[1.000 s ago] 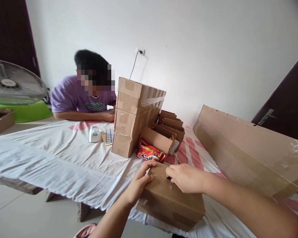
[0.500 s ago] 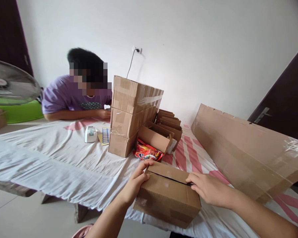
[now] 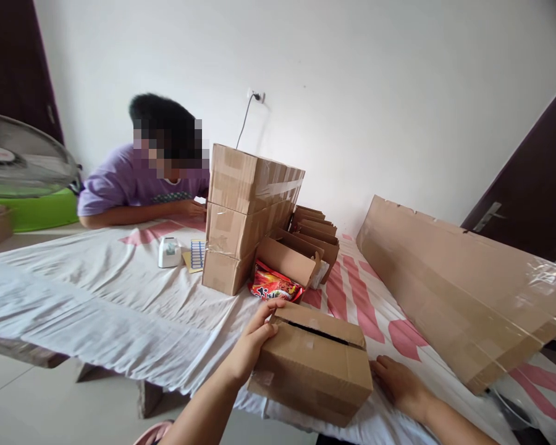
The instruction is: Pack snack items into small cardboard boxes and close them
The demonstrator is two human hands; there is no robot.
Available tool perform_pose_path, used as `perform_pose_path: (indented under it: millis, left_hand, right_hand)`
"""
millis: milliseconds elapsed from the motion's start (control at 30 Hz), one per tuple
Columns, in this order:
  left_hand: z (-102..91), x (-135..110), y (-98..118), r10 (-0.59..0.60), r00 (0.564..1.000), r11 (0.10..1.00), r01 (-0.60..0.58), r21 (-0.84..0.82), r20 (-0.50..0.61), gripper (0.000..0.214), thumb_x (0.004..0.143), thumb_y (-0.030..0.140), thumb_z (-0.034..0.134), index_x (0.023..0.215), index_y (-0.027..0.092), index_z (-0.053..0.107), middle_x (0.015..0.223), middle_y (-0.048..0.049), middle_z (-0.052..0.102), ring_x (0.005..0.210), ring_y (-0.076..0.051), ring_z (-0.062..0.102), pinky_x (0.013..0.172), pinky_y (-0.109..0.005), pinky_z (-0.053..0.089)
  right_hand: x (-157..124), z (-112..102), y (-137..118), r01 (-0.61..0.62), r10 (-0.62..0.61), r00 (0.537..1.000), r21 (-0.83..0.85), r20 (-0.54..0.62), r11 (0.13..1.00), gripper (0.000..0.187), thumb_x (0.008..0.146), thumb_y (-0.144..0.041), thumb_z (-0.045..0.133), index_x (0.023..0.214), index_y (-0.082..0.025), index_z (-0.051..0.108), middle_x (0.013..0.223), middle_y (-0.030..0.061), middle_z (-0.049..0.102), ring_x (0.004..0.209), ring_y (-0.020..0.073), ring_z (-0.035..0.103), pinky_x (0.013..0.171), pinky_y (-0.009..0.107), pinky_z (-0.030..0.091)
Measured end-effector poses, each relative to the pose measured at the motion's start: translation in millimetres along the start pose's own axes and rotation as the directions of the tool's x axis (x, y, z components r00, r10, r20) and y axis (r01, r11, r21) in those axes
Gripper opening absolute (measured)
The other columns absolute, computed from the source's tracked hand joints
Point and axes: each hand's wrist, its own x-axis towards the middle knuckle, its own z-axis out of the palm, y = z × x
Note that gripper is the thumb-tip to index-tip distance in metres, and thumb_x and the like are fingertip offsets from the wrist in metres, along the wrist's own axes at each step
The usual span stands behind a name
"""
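Note:
A small cardboard box [image 3: 310,364] lies near the table's front edge, its two top flaps folded in with a dark gap between them. My left hand [image 3: 261,334] grips the box's left end, thumb on the near flap and fingers over the far corner. Beside the right end, my right hand [image 3: 401,384] rests low on the cloth, holding nothing visible; its fingers reach towards the box, and whether they touch it is unclear. Just behind the box sits a red noodle packet [image 3: 275,283], in front of several open cardboard boxes [image 3: 287,256].
Taped boxes [image 3: 231,228] are stacked three high at the middle. A large cardboard sheet [image 3: 449,272] stands at the right. A white device [image 3: 169,252] and a label sheet [image 3: 197,254] lie left. A person [image 3: 120,179] in purple leans on the table; a fan [image 3: 23,154] stands behind.
My right hand has let go of the flap edge and moved down to the right, onto the cloth beside the box. The gap between the flaps looks wider. My left hand has stayed put.

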Motion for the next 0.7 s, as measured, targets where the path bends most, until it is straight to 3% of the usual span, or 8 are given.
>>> perform_pose_path:
  millis: [67,167,267,367,433,533,700]
  left_hand:
    - [0.5,0,1,0.005,1.0,1.0,-0.005,-0.017,-0.004,0.048,0.07,0.028,0.054,0.118,0.025,0.057,0.133,-0.0017,0.058,0.111,-0.028,0.055,0.09,-0.035,0.042]
    - [2.0,-1,2,0.0,1.0,1.0,-0.001,-0.026,-0.02,0.047,0.069,0.028,0.054,0.116,0.025,0.058,0.135,-0.0014,0.057,0.113,-0.029,0.054,0.088,-0.034,0.042]
    - [3.3,-2,4,-0.017,1.0,0.999,0.016,-0.039,-0.022,0.048,0.069,0.029,0.055,0.116,0.025,0.058,0.135,-0.0009,0.056,0.11,-0.029,0.055,0.084,-0.033,0.043]
    - [3.5,-2,4,-0.02,1.0,0.998,0.019,-0.053,-0.013,0.048,0.07,0.029,0.055,0.117,0.025,0.057,0.132,-0.0012,0.058,0.108,-0.028,0.056,0.082,-0.033,0.043]
    - [3.0,-1,3,-0.016,1.0,0.999,0.016,-0.051,-0.006,0.047,0.07,0.028,0.054,0.117,0.025,0.056,0.128,-0.0011,0.06,0.105,-0.027,0.056,0.082,-0.032,0.043]
    - [1.7,-1,1,0.005,1.0,0.999,-0.004,-0.045,0.005,0.046,0.07,0.027,0.054,0.117,0.025,0.057,0.129,-0.0006,0.06,0.107,-0.026,0.055,0.084,-0.032,0.042]
    - [-0.6,-2,-1,0.039,0.999,0.998,-0.038,-0.042,0.021,0.045,0.071,0.025,0.053,0.116,0.026,0.058,0.139,0.0005,0.054,0.118,-0.027,0.051,0.088,-0.031,0.041]
  right_hand:
    - [6,-6,4,0.056,-0.057,0.997,-0.02,-0.043,0.998,0.021,0.088,-0.024,0.055,0.105,-0.023,0.068,0.099,0.0088,0.07,0.093,0.025,0.066,0.08,0.036,0.05]
    - [19,-32,5,0.11,-0.111,0.954,-0.021,-0.279,0.994,0.019,0.09,-0.024,0.055,0.105,-0.022,0.066,0.099,0.0084,0.069,0.095,0.0267,0.064,0.082,0.042,0.049]
    - [31,-70,-16,0.137,-0.124,0.866,-0.008,-0.484,0.99,0.021,0.098,-0.025,0.043,0.104,-0.02,0.062,0.102,0.0102,0.066,0.099,0.0264,0.06,0.087,0.046,0.047]
    - [37,-103,-66,0.336,-0.24,0.712,0.02,-0.659,0.942,0.011,0.096,-0.024,0.05,0.1,-0.021,0.06,0.096,0.0079,0.065,0.096,0.0242,0.058,0.086,0.043,0.047]
    - [38,-115,-105,0.474,-0.334,0.686,0.05,-0.646,0.879,0.008,0.094,-0.023,0.056,0.1,-0.022,0.061,0.096,0.0068,0.065,0.097,0.0236,0.057,0.086,0.042,0.048]
    - [42,-117,-147,0.553,-0.408,0.699,0.082,-0.587,0.829,0.012,0.086,-0.02,0.066,0.098,-0.022,0.063,0.1,0.0068,0.065,0.1,0.0247,0.057,0.087,0.042,0.049]
    - [57,-109,-167,0.549,-0.446,0.667,-0.01,-0.597,0.836,0.011,0.086,-0.01,0.059,0.083,-0.02,0.06,0.096,0.0056,0.065,0.099,0.0242,0.056,0.086,0.043,0.047]
